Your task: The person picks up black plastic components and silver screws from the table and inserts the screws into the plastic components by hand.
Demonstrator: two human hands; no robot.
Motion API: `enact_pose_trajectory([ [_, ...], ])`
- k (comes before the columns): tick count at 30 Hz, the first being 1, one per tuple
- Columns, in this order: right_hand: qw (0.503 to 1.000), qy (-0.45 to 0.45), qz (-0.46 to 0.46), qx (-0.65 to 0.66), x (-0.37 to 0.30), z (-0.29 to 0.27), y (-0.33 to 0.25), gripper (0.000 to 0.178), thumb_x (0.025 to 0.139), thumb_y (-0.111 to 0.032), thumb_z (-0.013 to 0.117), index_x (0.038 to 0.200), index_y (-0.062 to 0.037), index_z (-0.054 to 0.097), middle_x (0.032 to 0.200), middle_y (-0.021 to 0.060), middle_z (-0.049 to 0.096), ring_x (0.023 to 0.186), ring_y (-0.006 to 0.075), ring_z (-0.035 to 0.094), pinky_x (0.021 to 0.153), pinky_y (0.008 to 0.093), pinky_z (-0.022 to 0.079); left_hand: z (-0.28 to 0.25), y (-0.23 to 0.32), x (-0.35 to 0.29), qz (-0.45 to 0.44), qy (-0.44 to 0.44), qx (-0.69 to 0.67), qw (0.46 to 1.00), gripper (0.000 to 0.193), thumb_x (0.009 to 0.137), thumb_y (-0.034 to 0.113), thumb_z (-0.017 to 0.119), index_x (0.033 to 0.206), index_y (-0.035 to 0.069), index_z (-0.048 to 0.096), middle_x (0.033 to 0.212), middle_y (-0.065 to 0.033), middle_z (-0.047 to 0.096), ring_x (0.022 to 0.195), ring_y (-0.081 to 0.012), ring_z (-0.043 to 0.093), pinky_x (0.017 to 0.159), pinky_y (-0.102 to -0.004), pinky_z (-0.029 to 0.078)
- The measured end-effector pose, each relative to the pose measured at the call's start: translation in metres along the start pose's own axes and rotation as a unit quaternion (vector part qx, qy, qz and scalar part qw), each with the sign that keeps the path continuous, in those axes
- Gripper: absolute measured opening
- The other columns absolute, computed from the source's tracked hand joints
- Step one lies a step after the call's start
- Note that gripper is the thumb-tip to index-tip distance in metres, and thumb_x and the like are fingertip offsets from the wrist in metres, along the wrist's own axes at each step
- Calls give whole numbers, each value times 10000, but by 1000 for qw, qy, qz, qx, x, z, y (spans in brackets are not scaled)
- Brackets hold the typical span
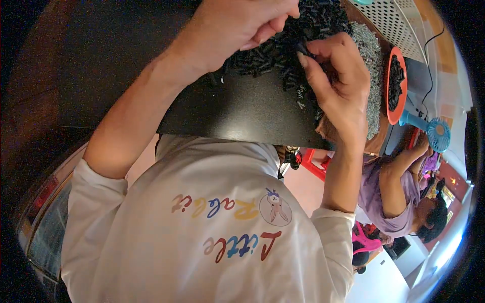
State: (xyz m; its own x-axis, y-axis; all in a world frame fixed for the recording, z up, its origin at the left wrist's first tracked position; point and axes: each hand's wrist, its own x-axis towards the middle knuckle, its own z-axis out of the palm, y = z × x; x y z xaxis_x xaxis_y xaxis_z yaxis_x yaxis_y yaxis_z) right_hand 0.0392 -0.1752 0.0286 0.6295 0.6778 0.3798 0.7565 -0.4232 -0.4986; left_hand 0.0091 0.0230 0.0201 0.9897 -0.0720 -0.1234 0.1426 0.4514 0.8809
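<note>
A heap of short black tube-like pieces (260, 63) lies on the dark tabletop (227, 108), with a mass of small silver coil springs (373, 76) to its right. Over the heap's near left side, my left hand (247, 28) is closed with curled fingers; its fingertips are partly cut off by the top edge, and what they hold is hidden. My right hand (341, 76) pinches thumb and forefinger together above the black pieces. Something dark shows at its fingertips, but I cannot tell it from the heap behind. A few loose springs (301, 96) lie beside my right thumb.
An orange-red dish (396, 86) of black pieces stands to the right, near a blue handheld fan (437, 134). Behind it is a white perforated basket (396, 25). Another person in a purple shirt (389, 192) sits at the right. A cable (429, 65) runs there.
</note>
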Motion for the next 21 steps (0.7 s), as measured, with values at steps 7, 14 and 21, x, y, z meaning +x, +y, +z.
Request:
enact_pose_trajectory([
  [7,1000,11,15,-3,2,-11,-11,176,725,-41,695,878,-20,610,763,116,542,705,288,558,618,357,458,6,-18,-1,75,-24,306,949,356,959,368,496,754,88,574,564,63,448,456,-23,385,414,-186,305],
  [14,998,45,7,42,8,-13,-22,163,722,3,694,872,-10,630,737,99,549,648,230,548,569,310,443,5,-6,-8,-56,-81,165,981,318,950,358,528,788,94,601,588,57,510,449,-18,408,382,-177,291],
  [21,991,106,-37,74,11,-15,-18,143,734,19,694,870,7,649,733,84,568,624,176,542,552,271,433,0,-1,-10,-101,-99,-11,990,295,963,348,493,866,91,600,590,23,535,390,-28,369,329,-184,249],
])
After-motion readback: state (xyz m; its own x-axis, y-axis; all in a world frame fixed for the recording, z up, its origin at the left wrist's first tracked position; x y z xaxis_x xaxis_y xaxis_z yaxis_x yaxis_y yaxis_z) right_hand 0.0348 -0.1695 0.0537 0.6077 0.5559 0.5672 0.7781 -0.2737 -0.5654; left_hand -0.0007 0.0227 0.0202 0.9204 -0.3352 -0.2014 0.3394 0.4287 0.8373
